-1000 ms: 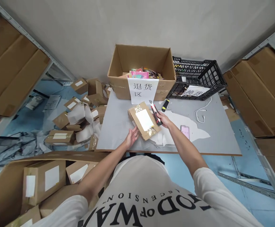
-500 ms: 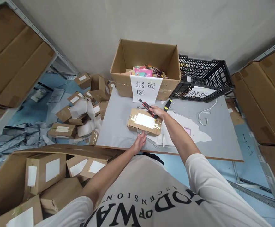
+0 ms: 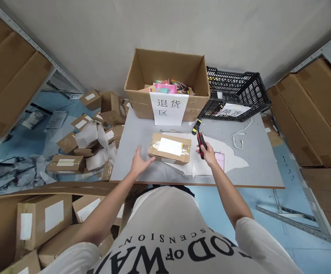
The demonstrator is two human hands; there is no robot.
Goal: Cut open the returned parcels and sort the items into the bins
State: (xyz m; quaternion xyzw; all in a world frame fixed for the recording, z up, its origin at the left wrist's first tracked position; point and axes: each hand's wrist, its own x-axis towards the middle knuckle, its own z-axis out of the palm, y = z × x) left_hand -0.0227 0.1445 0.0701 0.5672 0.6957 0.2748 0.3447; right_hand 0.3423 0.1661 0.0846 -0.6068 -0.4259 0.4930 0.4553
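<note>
A taped cardboard box (image 3: 169, 147) with a white label on top lies on the grey table (image 3: 256, 167), over white paper sheets (image 3: 230, 152). Just left of the box is my left hand (image 3: 140, 161), fingers spread, its thumb close to the box's corner; whether it touches I cannot tell. My right hand (image 3: 208, 153), to the right of the box, grips a red and black utility knife (image 3: 201, 140), its tip pointing away from me. A phone (image 3: 219, 160) with a pink screen lies beside my right wrist. Beyond the knife rests a yellow and black handle (image 3: 196, 127).
At the table's back stand a large open carton (image 3: 138, 102) holding colourful packs and a black plastic crate (image 3: 236, 95). A white cable (image 3: 238, 139) lies at right. Boxes and packing foam (image 3: 87, 135) cover the floor at left. A big carton of parcels (image 3: 44, 213) stands near my left.
My left hand has moved left, off the box's front side, and its fingers have spread. My right hand has drawn away to the right of the box with the utility knife.
</note>
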